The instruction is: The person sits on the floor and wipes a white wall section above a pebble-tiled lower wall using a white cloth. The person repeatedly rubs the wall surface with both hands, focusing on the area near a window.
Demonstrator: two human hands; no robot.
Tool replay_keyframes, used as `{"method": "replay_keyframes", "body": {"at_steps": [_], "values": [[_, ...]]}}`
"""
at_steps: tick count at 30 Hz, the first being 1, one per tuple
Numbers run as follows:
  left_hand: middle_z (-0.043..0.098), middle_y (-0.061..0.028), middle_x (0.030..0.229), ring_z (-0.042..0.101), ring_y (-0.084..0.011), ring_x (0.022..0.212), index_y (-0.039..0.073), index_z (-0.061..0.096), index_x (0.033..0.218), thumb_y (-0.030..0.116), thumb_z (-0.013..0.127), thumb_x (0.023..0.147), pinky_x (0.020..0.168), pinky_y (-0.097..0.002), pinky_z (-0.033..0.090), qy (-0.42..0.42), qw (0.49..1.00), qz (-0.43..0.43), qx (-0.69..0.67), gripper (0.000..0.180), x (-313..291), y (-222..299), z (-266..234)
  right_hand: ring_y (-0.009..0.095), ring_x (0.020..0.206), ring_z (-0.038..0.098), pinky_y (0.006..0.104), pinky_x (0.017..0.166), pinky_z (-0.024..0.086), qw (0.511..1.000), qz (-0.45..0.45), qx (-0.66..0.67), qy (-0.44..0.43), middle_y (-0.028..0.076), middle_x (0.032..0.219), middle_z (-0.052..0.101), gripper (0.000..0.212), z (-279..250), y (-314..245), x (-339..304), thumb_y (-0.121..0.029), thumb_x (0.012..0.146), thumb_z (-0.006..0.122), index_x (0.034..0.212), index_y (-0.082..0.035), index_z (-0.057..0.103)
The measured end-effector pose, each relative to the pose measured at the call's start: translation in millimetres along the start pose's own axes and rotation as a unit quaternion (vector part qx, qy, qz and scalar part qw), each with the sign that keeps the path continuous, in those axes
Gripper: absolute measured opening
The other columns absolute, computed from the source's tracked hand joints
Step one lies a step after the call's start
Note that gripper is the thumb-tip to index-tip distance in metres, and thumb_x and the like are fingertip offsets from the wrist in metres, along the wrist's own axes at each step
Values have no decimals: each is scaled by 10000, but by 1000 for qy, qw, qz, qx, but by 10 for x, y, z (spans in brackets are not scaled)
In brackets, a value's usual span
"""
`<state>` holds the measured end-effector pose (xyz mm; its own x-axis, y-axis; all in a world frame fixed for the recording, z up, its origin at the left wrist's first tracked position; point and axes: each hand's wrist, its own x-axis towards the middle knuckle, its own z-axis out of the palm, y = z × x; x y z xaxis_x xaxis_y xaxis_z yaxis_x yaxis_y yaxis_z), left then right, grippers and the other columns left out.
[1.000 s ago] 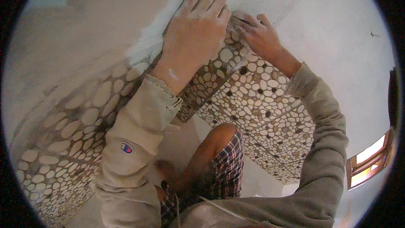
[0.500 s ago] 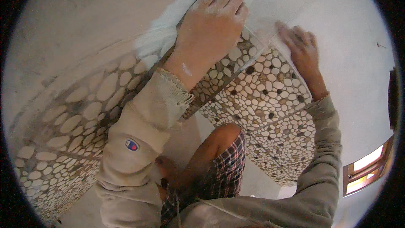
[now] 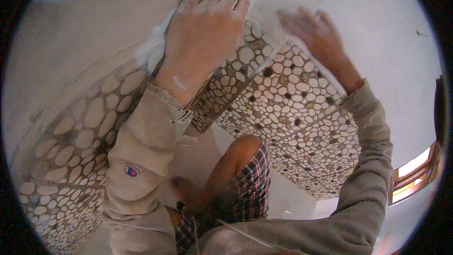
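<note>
My left hand (image 3: 205, 30) lies flat, fingers spread, on the upper edge of a pebble mosaic tile sheet (image 3: 236, 73) at an inside wall corner. It is dusted with white mortar. My right hand (image 3: 314, 33) is blurred and presses flat on the top of the pebble mosaic (image 3: 292, 113) on the right-hand wall, fingers spread. Neither hand holds a tool. White mortar (image 3: 155, 52) shows just left of my left hand.
Pebble mosaic (image 3: 71, 151) covers the lower left wall too, with bare plaster (image 3: 94, 28) above it. The right wall (image 3: 391, 52) above the tiles is plain white. My bent knee in plaid shorts (image 3: 245, 174) is below. A lit window (image 3: 415, 170) is at far right.
My right hand has moved right and up, from the corner next to my left hand onto the right wall's tile edge. My left hand has stayed pressed on the sheet.
</note>
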<state>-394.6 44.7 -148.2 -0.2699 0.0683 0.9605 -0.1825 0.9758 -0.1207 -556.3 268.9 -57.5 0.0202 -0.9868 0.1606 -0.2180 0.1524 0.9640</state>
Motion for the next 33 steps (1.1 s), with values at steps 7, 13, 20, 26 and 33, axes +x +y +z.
{"method": "replay_keyframes", "body": {"at_steps": [7,13,20,26,33], "values": [[577,-144,1251,402,-281,1315,37,675,941,298,553,903,1168,-471,190,-7,998,36,-41,290,83,-47,-77,175,1315,387,459,981,390,1000,-25,8,2,-80,1430,449,428,-26,-24,38,-171,842,528,1265,-225,563],[578,-149,1245,406,-275,1310,28,678,921,289,539,903,1168,-461,195,-5,998,45,-31,296,76,-59,-35,180,1341,357,507,1028,356,998,-3,56,-7,-123,1446,424,483,116,-246,-54,-93,823,535,1267,-281,567],[535,-19,1300,391,-192,1314,128,638,1074,285,632,811,1137,-467,220,-28,999,24,4,306,-7,-32,18,226,1392,297,562,1070,269,992,107,68,13,-92,1473,392,623,173,-432,-36,-86,791,542,1359,-336,482],[544,-71,1323,393,-215,1326,76,668,1084,285,615,802,1162,-413,221,-54,997,52,-5,354,7,43,69,339,1352,353,410,1086,304,786,498,313,192,173,1403,457,458,915,-1043,-460,25,888,447,1342,-31,475],[335,-188,1475,317,-319,1366,19,351,1420,360,544,910,1141,-454,217,-181,932,-23,-314,643,-15,513,643,427,1257,442,415,1030,381,562,552,509,347,238,1410,418,448,576,-751,571,-133,960,453,1397,-47,407]]}}
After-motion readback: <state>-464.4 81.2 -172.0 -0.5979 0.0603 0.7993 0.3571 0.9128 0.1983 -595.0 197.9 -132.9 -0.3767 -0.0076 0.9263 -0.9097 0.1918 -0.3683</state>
